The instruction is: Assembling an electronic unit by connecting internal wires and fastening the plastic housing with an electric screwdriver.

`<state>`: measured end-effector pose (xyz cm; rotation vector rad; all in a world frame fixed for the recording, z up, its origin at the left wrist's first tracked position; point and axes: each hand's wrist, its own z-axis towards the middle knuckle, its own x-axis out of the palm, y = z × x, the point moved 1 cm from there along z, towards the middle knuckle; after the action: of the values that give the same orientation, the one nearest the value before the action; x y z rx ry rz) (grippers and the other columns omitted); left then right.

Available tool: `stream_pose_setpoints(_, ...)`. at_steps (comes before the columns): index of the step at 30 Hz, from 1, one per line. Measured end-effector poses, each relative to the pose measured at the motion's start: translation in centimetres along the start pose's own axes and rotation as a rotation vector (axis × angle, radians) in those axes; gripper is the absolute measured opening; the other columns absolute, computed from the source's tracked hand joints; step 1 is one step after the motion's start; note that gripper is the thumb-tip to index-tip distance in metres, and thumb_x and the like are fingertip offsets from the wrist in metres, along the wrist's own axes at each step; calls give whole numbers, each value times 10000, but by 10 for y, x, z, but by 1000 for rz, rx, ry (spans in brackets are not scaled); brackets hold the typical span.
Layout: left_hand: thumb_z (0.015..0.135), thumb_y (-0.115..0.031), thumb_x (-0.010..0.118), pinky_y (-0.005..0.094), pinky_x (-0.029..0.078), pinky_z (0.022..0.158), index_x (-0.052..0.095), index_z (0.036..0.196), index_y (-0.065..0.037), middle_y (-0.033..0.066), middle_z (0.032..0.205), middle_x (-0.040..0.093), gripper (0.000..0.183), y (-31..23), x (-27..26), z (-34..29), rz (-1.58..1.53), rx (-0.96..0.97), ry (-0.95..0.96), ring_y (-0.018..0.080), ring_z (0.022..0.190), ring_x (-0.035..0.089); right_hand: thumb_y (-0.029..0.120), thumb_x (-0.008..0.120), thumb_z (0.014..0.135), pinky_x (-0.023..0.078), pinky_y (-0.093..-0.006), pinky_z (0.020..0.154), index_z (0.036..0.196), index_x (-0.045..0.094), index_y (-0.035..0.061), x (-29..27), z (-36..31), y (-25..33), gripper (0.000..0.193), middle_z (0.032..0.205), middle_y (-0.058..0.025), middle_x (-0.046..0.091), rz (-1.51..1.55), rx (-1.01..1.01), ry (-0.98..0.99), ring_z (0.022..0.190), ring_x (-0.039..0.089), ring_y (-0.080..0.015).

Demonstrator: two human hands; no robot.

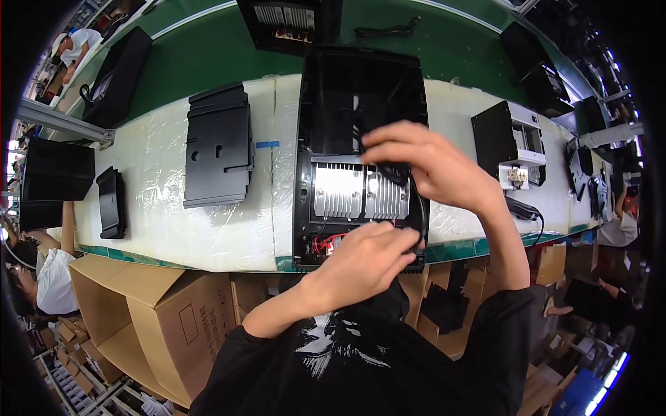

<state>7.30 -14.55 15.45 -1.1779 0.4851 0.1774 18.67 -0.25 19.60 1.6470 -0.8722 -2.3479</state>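
Observation:
In front of me lies a black device housing (303, 208), its inside exposed, with silver finned heat sinks (338, 191) across the middle. Red wires (320, 244) show at its near end, partly behind my left hand (364, 260). That hand's fingers are closed on a black cable (422, 215) at the housing's near right edge. Farther up, my right hand (437, 163) curls around a bunched part of the same cable above the heat sinks. Its fingers hide some of the bundle. The glossy black far part of the housing (361, 76) reflects light.
Left of the housing, a flat black panel (218, 149) and a smaller black part (111, 203) lie on the film-covered bench (156, 166). An opened unit (513, 142) stands at the right. Beyond is a green surface (208, 52) with more units. Cardboard boxes (149, 312) stand below the near edge.

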Motion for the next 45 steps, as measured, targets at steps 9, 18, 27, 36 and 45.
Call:
stream_pose_setpoints(9, 812, -113, 651, 327, 474, 731, 618, 973, -38, 69, 880, 659, 180, -2, -10, -9, -90, -51, 67, 258, 789, 624, 107, 643, 612, 439, -400, 929, 868, 550, 10, -6, -7, 1, 289, 1075, -106, 638, 210, 48, -89, 1181, 508, -298)
stream_pose_setpoints(18, 807, -149, 671, 335, 472, 768, 595, 1067, -56, 55, 910, 662, 286, -2, -3, 1, -69, -202, 144, 248, 852, 615, 18, 705, 499, 434, -313, 558, 722, 565, -17, -55, -112, 102, 266, 656, -112, 579, -439, 114, -539, 621, 596, -269)
stream_pose_setpoints(27, 773, -121, 692, 362, 477, 713, 640, 963, -45, 108, 849, 649, 211, 5, 13, 14, 8, -62, 104, 287, 769, 615, 67, 728, 683, 494, -339, 785, 1161, 519, 8, 28, -182, 76, 525, 978, -149, 616, 61, 1160, -307, 877, 623, -265)
stream_pose_setpoints(36, 701, -53, 716, 316, 462, 682, 704, 923, -56, 58, 800, 659, 221, 3, 4, 8, 152, -53, 143, 220, 723, 610, 171, 719, 783, 445, -315, 576, 833, 612, 17, 54, -141, 59, 194, 752, -107, 609, 316, 874, -259, 653, 586, -226)
stream_pose_setpoints(45, 691, -99, 734, 324, 454, 637, 676, 839, -53, 42, 727, 614, 166, 12, 13, 6, 107, -5, 149, 214, 679, 589, 45, 691, 775, 326, -210, 509, 761, 616, -22, 48, -150, 58, 102, 671, -4, 570, 708, 1046, -274, 595, 447, -32)
